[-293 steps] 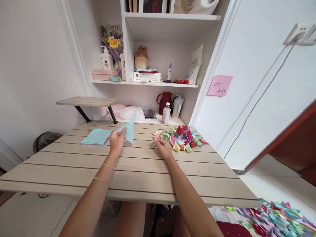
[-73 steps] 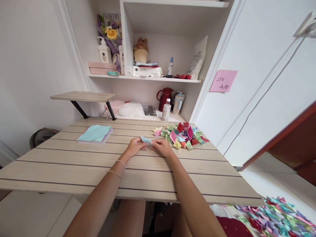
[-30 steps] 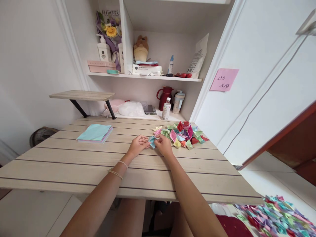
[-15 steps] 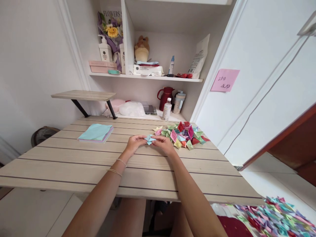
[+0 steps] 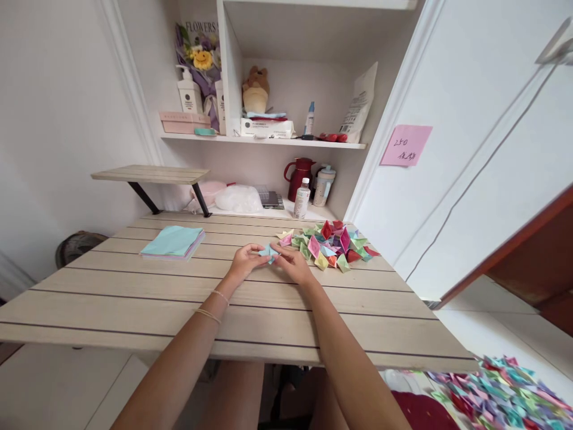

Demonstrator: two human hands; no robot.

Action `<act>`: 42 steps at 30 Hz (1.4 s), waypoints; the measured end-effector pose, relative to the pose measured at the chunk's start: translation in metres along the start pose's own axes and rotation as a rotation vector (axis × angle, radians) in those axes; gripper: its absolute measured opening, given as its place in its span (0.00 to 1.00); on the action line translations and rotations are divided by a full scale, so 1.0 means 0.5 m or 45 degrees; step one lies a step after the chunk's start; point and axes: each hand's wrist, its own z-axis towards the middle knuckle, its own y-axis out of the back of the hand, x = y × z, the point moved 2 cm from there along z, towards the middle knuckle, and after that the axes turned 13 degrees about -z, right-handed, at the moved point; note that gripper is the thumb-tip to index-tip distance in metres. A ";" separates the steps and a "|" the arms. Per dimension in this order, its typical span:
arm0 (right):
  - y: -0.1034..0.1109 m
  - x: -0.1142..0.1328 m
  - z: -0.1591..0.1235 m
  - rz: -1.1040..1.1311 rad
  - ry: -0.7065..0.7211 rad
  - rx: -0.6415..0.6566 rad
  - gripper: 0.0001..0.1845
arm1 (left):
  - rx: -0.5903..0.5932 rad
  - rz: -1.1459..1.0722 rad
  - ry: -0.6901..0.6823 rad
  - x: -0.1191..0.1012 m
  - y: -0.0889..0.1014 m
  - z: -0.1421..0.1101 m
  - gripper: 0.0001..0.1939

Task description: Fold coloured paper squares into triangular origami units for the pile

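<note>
Between my two hands is a small light-blue folded paper [image 5: 269, 253], held just above the middle of the table. My left hand [image 5: 245, 261] pinches its left side. On the other side, my right hand [image 5: 292, 263] grips the paper with thumb and fingers. Fingertips cover parts of it, so its exact folded shape is hard to make out. Just beyond my right hand lies a pile of colourful folded paper boats [image 5: 333, 243]. To the left rests a stack of square paper sheets [image 5: 172, 241] with light blue on top.
A small raised shelf [image 5: 150, 174] on black legs stands at the table's back left. Behind the table are a clear bottle [image 5: 302, 199], a red jug [image 5: 299, 179] and a tumbler [image 5: 324, 186]. Many more folded papers [image 5: 505, 391] lie low at the right, beyond the table edge.
My fingers have shifted on the light-blue paper, and its visible outline has changed slightly. Both hands stay in about the same place; the view has moved a little.
</note>
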 end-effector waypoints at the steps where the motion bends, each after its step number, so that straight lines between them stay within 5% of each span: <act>1: -0.004 -0.003 0.001 0.032 -0.024 0.010 0.21 | 0.012 0.022 -0.005 0.004 0.000 0.001 0.22; 8: -0.030 -0.037 0.004 0.350 -0.346 -0.023 0.35 | 0.083 0.234 -0.087 0.015 0.002 0.007 0.23; 17: -0.039 -0.056 0.002 0.577 -0.583 -0.011 0.16 | 0.211 0.285 -0.151 0.023 -0.007 -0.002 0.23; 28: -0.028 -0.040 0.008 0.270 -0.372 -0.138 0.19 | 0.063 0.192 -0.150 0.024 -0.010 0.007 0.24; 34: -0.012 -0.019 0.006 0.154 -0.144 -0.034 0.17 | -0.057 -0.044 0.010 0.017 -0.003 0.006 0.25; 42: -0.004 -0.036 0.007 0.198 -0.241 -0.087 0.21 | 0.031 -0.094 0.080 0.001 0.005 0.011 0.24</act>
